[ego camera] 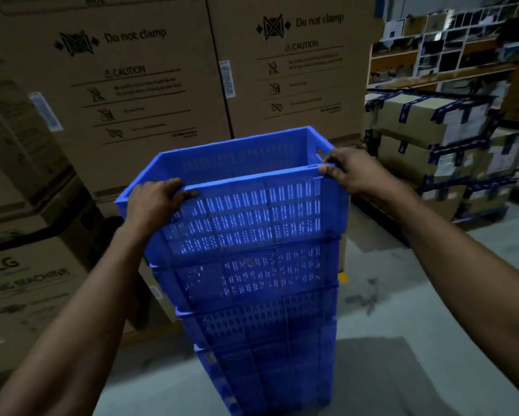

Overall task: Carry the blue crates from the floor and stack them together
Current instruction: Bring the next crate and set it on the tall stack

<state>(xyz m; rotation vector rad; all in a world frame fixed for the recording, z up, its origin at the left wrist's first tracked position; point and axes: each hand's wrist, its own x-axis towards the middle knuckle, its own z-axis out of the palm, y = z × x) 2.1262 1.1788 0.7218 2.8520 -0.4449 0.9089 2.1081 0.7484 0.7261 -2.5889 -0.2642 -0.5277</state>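
So I'm looking down at a stack of blue crates point(264, 310) standing on the grey concrete floor point(432, 295), and the top crate point(246, 211) is sitting squarely on the ones under it, at least as far as I'm able to tell from this angle. I'm gripping it with both hands at the near rim: my left hand point(154, 202) is curling over the near-left corner with the fingers wrapping onto the top edge, and my right hand point(349, 171) is doing the same at the near-right corner, thumb lying along the rim and fingers hooking over by the side handle slot. So both hands are clamping onto that top crate, arms reaching out in front of me. The crate is empty inside, and light is glowing through its slotted walls. Right behind the stack, big cardboard boxes point(150, 85) printed with "Do not clamp" and "CAUTION" are standing like a wall, and more of them, one reading LG, are piling up on the left. Off to the right, smaller taped cartons point(432, 139) are sitting stacked on a pallet, with shelving point(438, 46) behind them looking pretty blurry.
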